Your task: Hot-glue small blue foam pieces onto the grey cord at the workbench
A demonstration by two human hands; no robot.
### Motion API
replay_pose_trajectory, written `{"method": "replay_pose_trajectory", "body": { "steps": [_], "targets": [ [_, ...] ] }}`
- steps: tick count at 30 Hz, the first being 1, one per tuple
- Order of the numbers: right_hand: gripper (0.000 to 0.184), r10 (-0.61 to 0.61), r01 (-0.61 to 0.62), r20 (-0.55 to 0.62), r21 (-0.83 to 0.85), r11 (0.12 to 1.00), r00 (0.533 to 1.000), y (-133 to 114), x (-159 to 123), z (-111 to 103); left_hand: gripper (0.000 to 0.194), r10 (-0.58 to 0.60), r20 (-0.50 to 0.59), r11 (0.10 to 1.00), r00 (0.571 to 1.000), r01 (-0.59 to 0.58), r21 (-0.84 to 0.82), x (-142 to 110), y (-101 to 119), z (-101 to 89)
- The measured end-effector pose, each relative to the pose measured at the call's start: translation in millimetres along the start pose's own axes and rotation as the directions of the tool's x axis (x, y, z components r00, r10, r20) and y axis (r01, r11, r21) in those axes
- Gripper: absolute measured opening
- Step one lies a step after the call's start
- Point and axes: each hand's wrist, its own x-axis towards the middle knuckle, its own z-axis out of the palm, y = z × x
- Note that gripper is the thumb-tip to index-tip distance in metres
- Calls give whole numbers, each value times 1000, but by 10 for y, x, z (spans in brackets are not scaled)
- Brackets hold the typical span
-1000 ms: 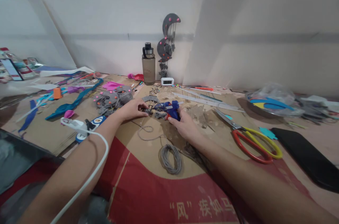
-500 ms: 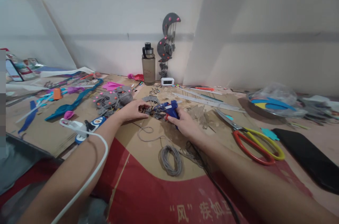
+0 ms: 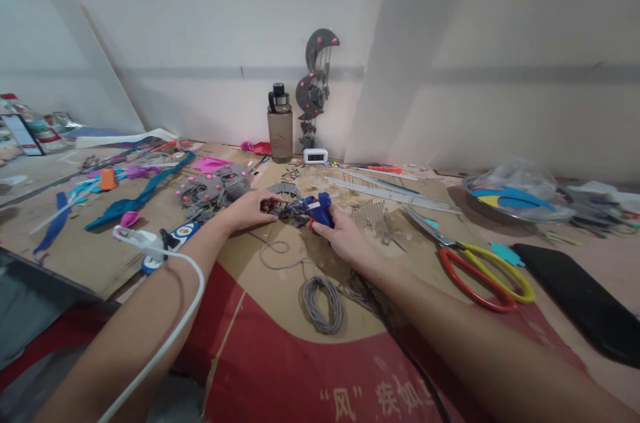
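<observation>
A blue glue gun [image 3: 320,208] is gripped in my right hand [image 3: 345,233], its nozzle pointing left toward my other hand. My left hand [image 3: 257,209] is closed, fingertips pinched at a small dark piece that I cannot make out. Beneath and between the hands lie small grey pieces, partly hidden. A thin grey cord [image 3: 280,266] trails from there to a coiled bundle of cord [image 3: 323,304] nearer me. Left of my left hand sits a pile of grey felt shapes [image 3: 213,189] with pink and orange dots.
Red-and-yellow-handled scissors [image 3: 485,276] and a black phone [image 3: 575,299] lie on the right. A bottle [image 3: 281,126], a small white clock [image 3: 315,156] and a hanging moon decoration [image 3: 313,93] stand at the back. A power strip [image 3: 173,246] lies beside my left forearm.
The glue gun and my right hand have shifted slightly left, bringing the nozzle closer to my left fingertips. My left hand has hardly moved.
</observation>
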Motion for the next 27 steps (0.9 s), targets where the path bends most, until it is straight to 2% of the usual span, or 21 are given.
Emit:
{"method": "replay_pose_trajectory", "body": {
  "steps": [7,13,27],
  "targets": [
    [35,-10,10,-3,-9,1000,1000,57,32,72,45,-17,16,1000,1000,16,20,0,14,-6],
    [40,-20,20,-6,-51,998,1000,76,43,98,45,-11,25,999,1000,9,45,6,-6,-2],
    [43,28,-30,-16,-108,994,999,61,32,125,41,-12,0,1000,1000,12,-20,-41,31,-11]
  ]
}}
